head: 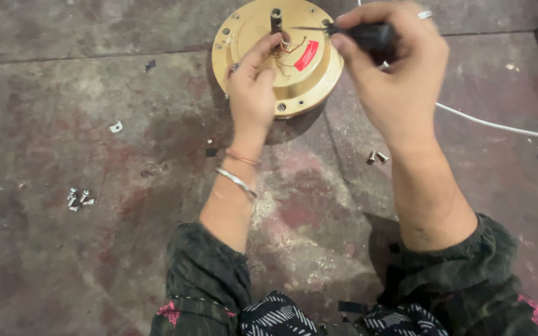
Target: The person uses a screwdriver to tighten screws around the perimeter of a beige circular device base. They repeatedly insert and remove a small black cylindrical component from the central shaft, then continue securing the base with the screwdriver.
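Firmly, right hand (pixel 388 68) fingers pinch black tool (pixel 368 34) over motor housing (pixel 269 59).

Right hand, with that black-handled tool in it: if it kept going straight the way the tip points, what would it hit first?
The right hand aims its black-handled tool leftward across the round gold motor housing. The tip would probably meet the dark centre shaft first, just above the copper wires at the left hand, though depth is unclear.

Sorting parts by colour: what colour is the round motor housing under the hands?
Pale gold motor housing, seen in the head view.
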